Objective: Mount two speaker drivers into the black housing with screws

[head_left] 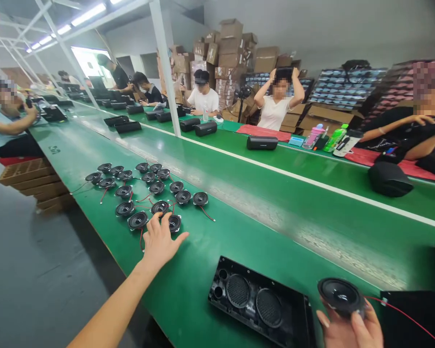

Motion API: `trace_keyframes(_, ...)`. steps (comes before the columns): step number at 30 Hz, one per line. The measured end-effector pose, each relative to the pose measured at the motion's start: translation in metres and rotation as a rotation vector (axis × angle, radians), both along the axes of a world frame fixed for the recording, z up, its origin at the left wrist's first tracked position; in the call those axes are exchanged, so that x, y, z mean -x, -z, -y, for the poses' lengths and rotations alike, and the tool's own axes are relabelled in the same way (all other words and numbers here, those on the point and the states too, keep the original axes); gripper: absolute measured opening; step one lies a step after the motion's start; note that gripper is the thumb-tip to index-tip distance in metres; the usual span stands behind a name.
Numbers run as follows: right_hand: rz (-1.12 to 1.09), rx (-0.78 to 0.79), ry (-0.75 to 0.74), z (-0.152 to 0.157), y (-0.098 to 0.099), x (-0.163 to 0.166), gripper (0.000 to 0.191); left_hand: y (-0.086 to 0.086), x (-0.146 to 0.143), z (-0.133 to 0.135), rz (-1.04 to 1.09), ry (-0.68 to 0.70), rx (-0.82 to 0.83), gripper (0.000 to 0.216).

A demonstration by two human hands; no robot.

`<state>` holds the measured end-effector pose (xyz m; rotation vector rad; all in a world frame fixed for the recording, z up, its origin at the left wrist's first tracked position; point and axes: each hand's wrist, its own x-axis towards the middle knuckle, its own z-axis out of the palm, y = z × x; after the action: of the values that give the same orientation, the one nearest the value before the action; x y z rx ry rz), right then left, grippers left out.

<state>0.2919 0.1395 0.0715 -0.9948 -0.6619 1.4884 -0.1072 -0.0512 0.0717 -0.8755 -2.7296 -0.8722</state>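
Observation:
My left hand (160, 242) reaches out over the green table, fingers spread, touching the nearest of several small black speaker drivers (150, 191) with red and black wires laid out in rows. My right hand (350, 328) at the bottom edge grips one round black speaker driver (340, 295) with a red wire (406, 316) trailing right. Between the hands lies a black speaker housing (261, 304), open side up, with two round mesh grilles.
A green conveyor belt (275, 203) with a white stripe runs past. Finished black speakers (262, 142) stand along it. Other people sit on both sides. Bottles (335, 137), red mats and stacked cardboard boxes (232, 48) are behind. A brown tray stack (32, 181) stands at left.

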Motion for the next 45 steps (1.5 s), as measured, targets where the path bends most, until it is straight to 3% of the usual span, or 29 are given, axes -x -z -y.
trace_keyframes(2, 0.007, -0.013, -0.027, 0.005, -0.007, 0.003, 0.052, 0.008, 0.011, -0.01, 0.058, -0.044, 0.038, 0.076)
trace_keyframes(5, 0.072, -0.06, -0.061, 0.012, -0.013, -0.001, 0.055, 0.011, 0.014, -0.014, 0.158, -0.034, 0.026, 0.062)
trace_keyframes(11, 0.489, -0.284, -0.226, 0.023, -0.026, -0.035, 0.062, -0.015, -0.006, 0.004, 0.553, -0.001, -0.133, 0.068)
trace_keyframes(16, 1.059, -0.795, -0.618, 0.033, -0.054, -0.03, 0.045, -0.031, -0.028, 0.012, 0.976, 0.167, -0.221, 0.078)
trace_keyframes(19, 1.2, -1.063, -0.673, 0.036, -0.059, -0.013, 0.043, -0.029, -0.031, 0.015, 1.055, 0.191, -0.158, 0.074)
trace_keyframes(23, 1.301, -1.249, -0.684, 0.033, -0.058, 0.002, 0.04, -0.021, -0.024, 0.022, 0.997, 0.257, 0.0, 0.068)
trace_keyframes(27, 1.39, -1.354, -0.679, 0.029, -0.057, 0.005, 0.035, -0.014, -0.014, 0.028, 0.681, 0.197, 0.112, 0.055)
trace_keyframes(31, 1.466, -1.368, -0.683, 0.029, -0.058, 0.006, 0.038, -0.017, -0.016, 0.036, 0.362, 0.184, 0.2, 0.048)
trace_keyframes(39, 1.507, -1.389, -0.755, 0.03, -0.071, 0.013, 0.033, -0.022, -0.042, 0.048, 0.187, 0.33, 0.33, 0.05)
trace_keyframes(42, 1.489, -1.374, -0.806, 0.029, -0.072, 0.015, 0.033, -0.034, -0.042, 0.047, 0.205, 0.356, 0.297, 0.049)
trace_keyframes(45, 1.402, -1.305, -0.869, 0.027, -0.071, 0.012, 0.032, -0.059, -0.048, 0.044, 0.271, 0.415, 0.182, 0.052)
